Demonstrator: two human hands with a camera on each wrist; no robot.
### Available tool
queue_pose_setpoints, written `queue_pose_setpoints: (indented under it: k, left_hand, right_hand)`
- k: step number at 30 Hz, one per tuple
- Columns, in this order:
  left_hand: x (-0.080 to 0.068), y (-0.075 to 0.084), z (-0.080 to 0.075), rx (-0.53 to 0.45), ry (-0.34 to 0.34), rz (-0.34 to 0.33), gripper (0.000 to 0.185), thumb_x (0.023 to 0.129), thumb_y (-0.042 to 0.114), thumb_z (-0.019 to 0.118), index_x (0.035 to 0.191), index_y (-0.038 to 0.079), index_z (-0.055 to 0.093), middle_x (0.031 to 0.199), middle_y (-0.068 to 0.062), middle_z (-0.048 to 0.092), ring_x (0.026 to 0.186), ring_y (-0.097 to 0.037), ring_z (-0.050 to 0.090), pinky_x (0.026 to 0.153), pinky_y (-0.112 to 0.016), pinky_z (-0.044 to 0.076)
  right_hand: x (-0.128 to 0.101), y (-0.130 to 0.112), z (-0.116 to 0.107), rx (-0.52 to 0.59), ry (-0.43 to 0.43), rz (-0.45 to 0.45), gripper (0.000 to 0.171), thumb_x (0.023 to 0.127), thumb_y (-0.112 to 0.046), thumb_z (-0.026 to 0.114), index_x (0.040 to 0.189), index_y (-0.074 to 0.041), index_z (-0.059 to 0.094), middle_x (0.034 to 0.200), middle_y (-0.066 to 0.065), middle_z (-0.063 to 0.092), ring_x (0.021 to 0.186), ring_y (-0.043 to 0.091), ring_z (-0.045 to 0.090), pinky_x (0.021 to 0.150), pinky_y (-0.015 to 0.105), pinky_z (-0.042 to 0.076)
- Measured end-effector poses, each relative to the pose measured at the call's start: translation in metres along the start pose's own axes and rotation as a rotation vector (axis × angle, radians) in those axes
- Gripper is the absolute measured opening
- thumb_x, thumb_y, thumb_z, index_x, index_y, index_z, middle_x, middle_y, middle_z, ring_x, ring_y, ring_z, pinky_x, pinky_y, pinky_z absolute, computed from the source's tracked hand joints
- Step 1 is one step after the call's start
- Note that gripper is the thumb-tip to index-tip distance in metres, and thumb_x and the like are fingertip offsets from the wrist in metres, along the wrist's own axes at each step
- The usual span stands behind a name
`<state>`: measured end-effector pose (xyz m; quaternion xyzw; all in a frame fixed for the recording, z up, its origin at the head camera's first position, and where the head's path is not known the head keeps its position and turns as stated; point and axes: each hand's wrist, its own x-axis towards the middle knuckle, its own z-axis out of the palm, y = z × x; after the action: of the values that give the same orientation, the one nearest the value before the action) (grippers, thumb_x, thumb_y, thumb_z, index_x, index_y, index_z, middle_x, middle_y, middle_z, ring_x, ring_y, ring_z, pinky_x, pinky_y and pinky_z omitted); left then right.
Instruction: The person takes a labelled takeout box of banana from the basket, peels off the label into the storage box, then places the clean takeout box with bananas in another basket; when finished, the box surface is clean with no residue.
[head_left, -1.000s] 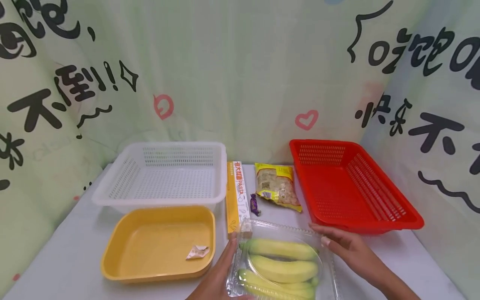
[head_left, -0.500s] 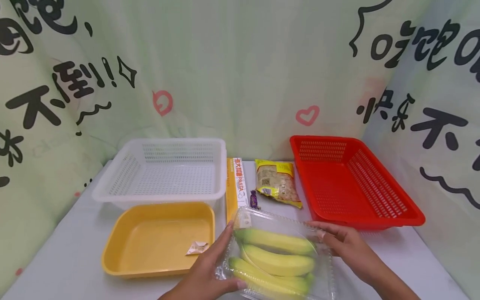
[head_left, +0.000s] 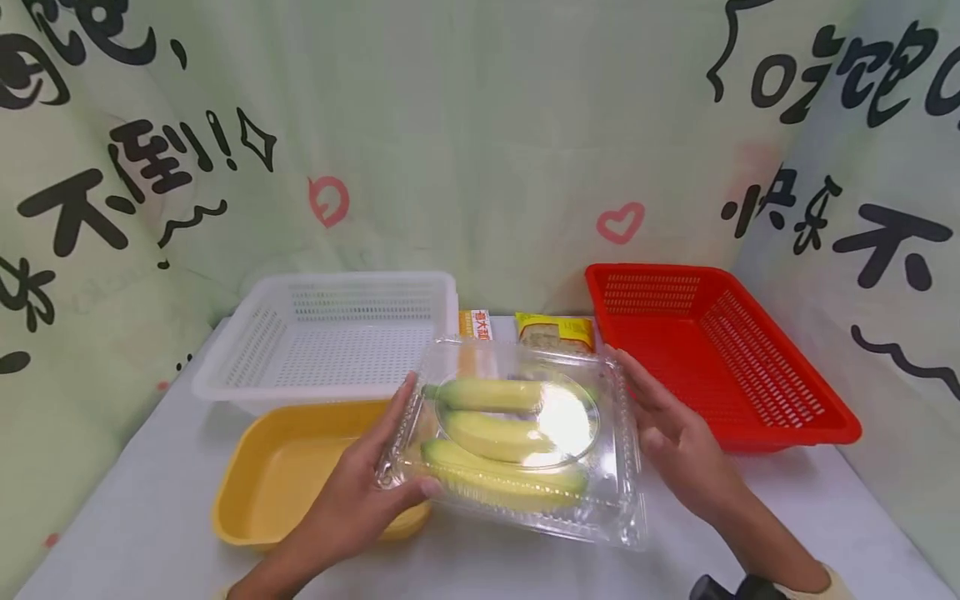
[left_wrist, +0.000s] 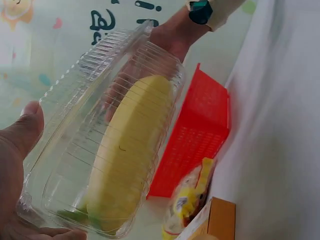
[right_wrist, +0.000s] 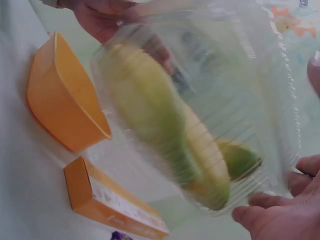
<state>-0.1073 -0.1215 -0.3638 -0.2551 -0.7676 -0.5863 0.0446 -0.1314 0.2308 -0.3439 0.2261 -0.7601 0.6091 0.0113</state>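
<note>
Both hands hold up a clear plastic clamshell container (head_left: 618,508) with several bananas (head_left: 487,435) inside. My left hand (head_left: 360,492) grips its left side, the thumb over the lid edge and the fingers curling under, as the left wrist view shows. On the opposite side my right hand (head_left: 678,450) holds the container, its thumb near the lid and fingers (right_wrist: 270,200) at the bottom edge in the right wrist view. The container tilts above the table, overlapping the yellow tray (head_left: 262,492), the pasta box (head_left: 477,324) and a yellow snack bag (head_left: 555,331) in the head view.
A white perforated basket (head_left: 337,396) stands at the back left, behind the yellow tray. At the right is a red perforated basket (head_left: 780,435). Part of a small purple-wrapped candy (right_wrist: 120,235) shows beside the pasta box in the right wrist view. A patterned curtain (head_left: 465,150) hangs behind.
Both hands have lifted the banana container from the table front, up and slightly left. It now hides the candy, much of the pasta box and bag, and the tray's paper scrap.
</note>
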Motion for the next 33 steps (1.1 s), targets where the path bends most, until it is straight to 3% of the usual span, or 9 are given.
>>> queue_pose_setpoints:
  k: [3, 5, 7, 10, 12, 13, 21, 28, 33]
  left_hand:
    - [0.002, 0.001, -0.011, 0.036, 0.039, -0.049, 0.091, 0.084, 0.015, 0.076, 0.156, 0.031, 0.022, 0.158, -0.003, 0.025, 0.136, -0.025, 0.037, 0.094, -0.023, 0.046]
    - [0.003, 0.001, -0.018, 0.059, 0.067, -0.081, 0.087, 0.085, 0.014, 0.075, 0.154, 0.035, 0.026, 0.155, -0.003, 0.032, 0.111, -0.018, 0.058, 0.075, -0.016, 0.051]
    - [0.004, 0.0, -0.024, 0.119, 0.091, -0.081, 0.084, 0.086, 0.016, 0.075, 0.154, 0.035, 0.028, 0.152, -0.002, 0.038, 0.11, -0.012, 0.06, 0.076, -0.015, 0.049]
    - [0.005, -0.001, -0.031, 0.108, 0.092, -0.085, 0.084, 0.087, 0.015, 0.075, 0.153, 0.037, 0.028, 0.152, 0.001, 0.039, 0.11, -0.011, 0.061, 0.074, -0.018, 0.052]
    - [0.006, -0.002, -0.035, 0.083, 0.09, -0.064, 0.084, 0.087, 0.013, 0.074, 0.153, 0.037, 0.027, 0.155, 0.004, 0.032, 0.134, -0.013, 0.04, 0.09, -0.022, 0.049]
    - [0.008, -0.001, -0.038, 0.079, 0.092, -0.053, 0.085, 0.088, 0.012, 0.073, 0.153, 0.037, 0.026, 0.157, 0.007, 0.029, 0.137, -0.014, 0.037, 0.093, -0.022, 0.046]
    - [0.036, 0.0, -0.06, 0.167, 0.179, -0.004, 0.081, 0.089, 0.013, 0.072, 0.155, 0.018, 0.026, 0.156, -0.003, 0.031, 0.135, -0.02, 0.04, 0.084, -0.012, 0.047]
    - [0.048, -0.009, -0.093, 0.221, 0.224, -0.005, 0.079, 0.09, 0.012, 0.071, 0.154, 0.022, 0.028, 0.152, -0.005, 0.037, 0.133, -0.026, 0.042, 0.081, -0.012, 0.049]
    - [0.052, -0.018, -0.108, 0.238, 0.233, -0.016, 0.077, 0.091, 0.015, 0.07, 0.154, 0.022, 0.028, 0.154, -0.006, 0.034, 0.134, -0.028, 0.04, 0.082, -0.01, 0.047]
  right_hand:
    - [0.01, -0.003, 0.005, 0.084, -0.16, -0.112, 0.093, 0.09, -0.035, 0.066, 0.158, -0.021, 0.004, 0.163, 0.002, 0.004, 0.146, 0.022, 0.014, 0.098, 0.039, 0.044]
    - [0.014, -0.005, 0.009, 0.014, -0.226, -0.128, 0.11, 0.081, -0.044, 0.073, 0.158, -0.024, -0.004, 0.163, -0.002, -0.007, 0.146, 0.026, 0.002, 0.101, 0.043, 0.039]
    - [0.016, -0.008, 0.013, -0.088, -0.262, -0.105, 0.124, 0.073, -0.048, 0.078, 0.156, -0.028, -0.012, 0.161, -0.006, -0.016, 0.146, 0.028, -0.005, 0.101, 0.046, 0.039]
    - [0.019, -0.01, 0.021, -0.166, -0.276, -0.024, 0.134, 0.066, -0.045, 0.084, 0.153, -0.035, -0.018, 0.159, -0.01, -0.019, 0.145, 0.034, -0.006, 0.094, 0.046, 0.046]
    - [0.024, -0.011, 0.026, -0.18, -0.261, 0.013, 0.136, 0.065, -0.039, 0.086, 0.152, -0.038, -0.018, 0.159, -0.011, -0.017, 0.145, 0.034, -0.003, 0.093, 0.043, 0.048]
    - [0.027, -0.013, 0.028, -0.182, -0.252, 0.018, 0.135, 0.065, -0.037, 0.087, 0.152, -0.039, -0.017, 0.16, -0.01, -0.014, 0.145, 0.033, -0.001, 0.094, 0.042, 0.048]
    - [0.07, -0.022, 0.033, -0.182, -0.177, -0.017, 0.12, 0.073, -0.027, 0.084, 0.155, -0.038, -0.003, 0.162, -0.011, 0.003, 0.146, 0.012, 0.01, 0.097, 0.038, 0.044]
    - [0.112, -0.018, 0.051, -0.256, -0.22, -0.021, 0.113, 0.08, -0.039, 0.077, 0.156, -0.028, -0.005, 0.162, -0.007, 0.002, 0.146, 0.015, 0.014, 0.098, 0.037, 0.044]
    - [0.129, -0.018, 0.062, -0.308, -0.228, 0.034, 0.113, 0.081, -0.045, 0.075, 0.156, -0.027, -0.007, 0.161, -0.014, -0.002, 0.145, 0.015, 0.017, 0.103, 0.04, 0.04]
